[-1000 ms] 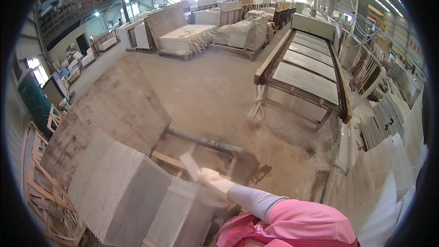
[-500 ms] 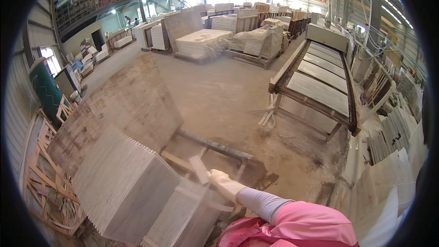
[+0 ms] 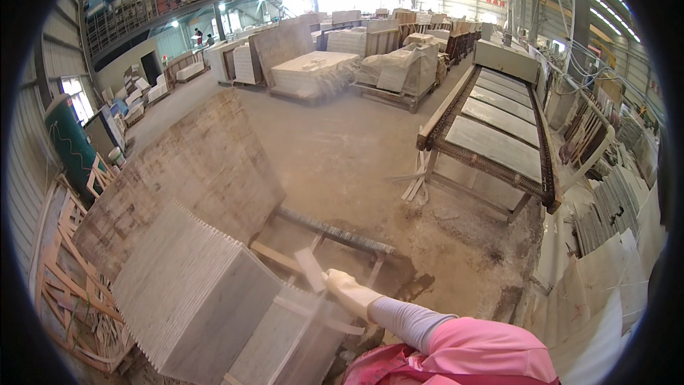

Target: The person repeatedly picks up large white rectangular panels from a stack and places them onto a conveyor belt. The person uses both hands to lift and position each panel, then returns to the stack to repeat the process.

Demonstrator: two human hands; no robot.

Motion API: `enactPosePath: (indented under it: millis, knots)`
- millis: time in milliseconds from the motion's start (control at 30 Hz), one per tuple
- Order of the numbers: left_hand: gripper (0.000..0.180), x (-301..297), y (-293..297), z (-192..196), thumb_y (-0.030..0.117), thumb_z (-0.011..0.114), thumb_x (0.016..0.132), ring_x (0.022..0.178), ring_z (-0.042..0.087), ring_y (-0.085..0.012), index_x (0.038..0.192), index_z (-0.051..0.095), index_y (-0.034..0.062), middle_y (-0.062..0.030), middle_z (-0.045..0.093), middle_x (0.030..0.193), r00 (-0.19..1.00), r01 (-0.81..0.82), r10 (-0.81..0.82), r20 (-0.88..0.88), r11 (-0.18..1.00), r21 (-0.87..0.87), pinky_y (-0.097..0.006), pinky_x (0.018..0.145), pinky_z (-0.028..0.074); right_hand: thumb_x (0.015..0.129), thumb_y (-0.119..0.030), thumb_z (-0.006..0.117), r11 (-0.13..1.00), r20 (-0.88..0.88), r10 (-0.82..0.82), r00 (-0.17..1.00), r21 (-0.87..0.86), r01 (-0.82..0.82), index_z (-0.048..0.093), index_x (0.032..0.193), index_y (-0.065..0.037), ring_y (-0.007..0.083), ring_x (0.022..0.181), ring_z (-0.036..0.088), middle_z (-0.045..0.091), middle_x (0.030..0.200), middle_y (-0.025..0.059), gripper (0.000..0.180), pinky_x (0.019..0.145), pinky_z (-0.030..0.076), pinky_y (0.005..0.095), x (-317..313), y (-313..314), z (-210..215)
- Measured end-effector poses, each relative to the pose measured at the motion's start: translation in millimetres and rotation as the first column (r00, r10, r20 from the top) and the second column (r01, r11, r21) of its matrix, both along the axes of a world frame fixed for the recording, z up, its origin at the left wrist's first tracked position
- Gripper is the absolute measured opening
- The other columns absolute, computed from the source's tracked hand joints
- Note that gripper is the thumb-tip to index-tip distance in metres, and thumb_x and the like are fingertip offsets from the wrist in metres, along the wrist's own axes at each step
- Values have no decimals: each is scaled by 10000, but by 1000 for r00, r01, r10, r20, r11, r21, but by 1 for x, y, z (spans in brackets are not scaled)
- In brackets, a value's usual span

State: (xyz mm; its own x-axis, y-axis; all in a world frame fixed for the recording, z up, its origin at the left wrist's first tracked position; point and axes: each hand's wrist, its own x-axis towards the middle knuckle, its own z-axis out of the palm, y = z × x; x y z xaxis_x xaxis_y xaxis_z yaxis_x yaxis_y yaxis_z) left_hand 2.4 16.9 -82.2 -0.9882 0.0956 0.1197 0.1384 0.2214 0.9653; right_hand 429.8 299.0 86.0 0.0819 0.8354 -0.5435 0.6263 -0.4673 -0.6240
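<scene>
Pinching a pale strip (image 3: 309,269) in the right hand (image 3: 348,294), near the far edge of the right-side slab stack (image 3: 265,339). Unable to tell the left hand's state, out of view.

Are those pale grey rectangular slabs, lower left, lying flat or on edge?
On edge: the slabs show narrow edges in close parallel lines, with a broad face exposed at right.
</scene>
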Motion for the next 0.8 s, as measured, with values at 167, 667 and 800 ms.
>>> enactPosePath:
  millis: [167, 667, 800]
  knots:
    - [333, 2, 8, -1, 272, 616, 808, 625, 603, -256, 728, 660, -48, -150, 638, 644, 1000, 16, -16, 9, 1000, -9, -385, 675, 487, 917, -440, 377, 1000, 15, -22, 1000, 20, 22, 577, 1172, -100, 334, 1115, 550, 587, 1192, 160, 470, 961, 415, 420, -2, 4, -12]
    - [327, 6, 27, 3, 268, 611, 812, 641, 604, -252, 737, 659, -46, -147, 642, 661, 999, 52, -52, 15, 998, -28, -381, 683, 485, 909, -435, 381, 996, 49, -3, 999, 92, -2, 581, 1167, -105, 338, 1116, 545, 592, 1180, 164, 464, 961, 412, 420, -2, 5, -16]
    - [325, 7, 31, 4, 267, 610, 813, 646, 604, -250, 740, 658, -45, -147, 643, 666, 998, 58, -58, 15, 998, -35, -380, 685, 485, 915, -428, 369, 996, 75, 12, 997, 86, -18, 576, 1176, -113, 326, 1118, 544, 595, 1178, 151, 459, 960, 412, 415, -4, 8, -18]
